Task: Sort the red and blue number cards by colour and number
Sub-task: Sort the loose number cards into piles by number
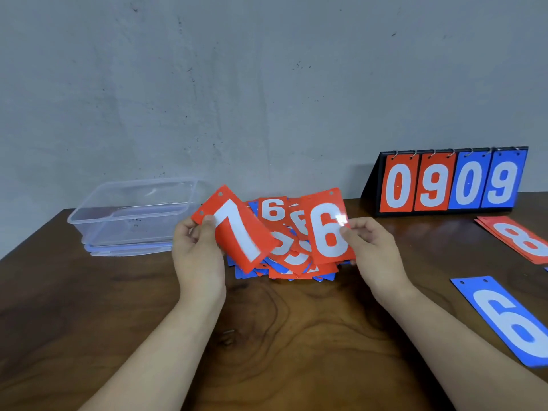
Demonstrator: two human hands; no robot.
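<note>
My left hand point(197, 250) pinches a red card with a white 7 point(234, 229), lifted and tilted above the table. My right hand point(372, 247) pinches a red card with a white 6 point(326, 226) by its right edge, held upright. Behind and beneath both cards lies a mixed heap of red and blue number cards point(284, 256) at the table's middle. A red 8 card point(522, 238) tops a small red stack at the far right. One blue 6 card point(510, 318) lies flat at the near right.
A clear plastic box point(133, 215) sits on its lid at the back left. A black flip scoreboard point(450, 182) showing red 0 9 and blue 0 9 stands at the back right. The brown wooden table point(281, 336) meets a grey wall behind.
</note>
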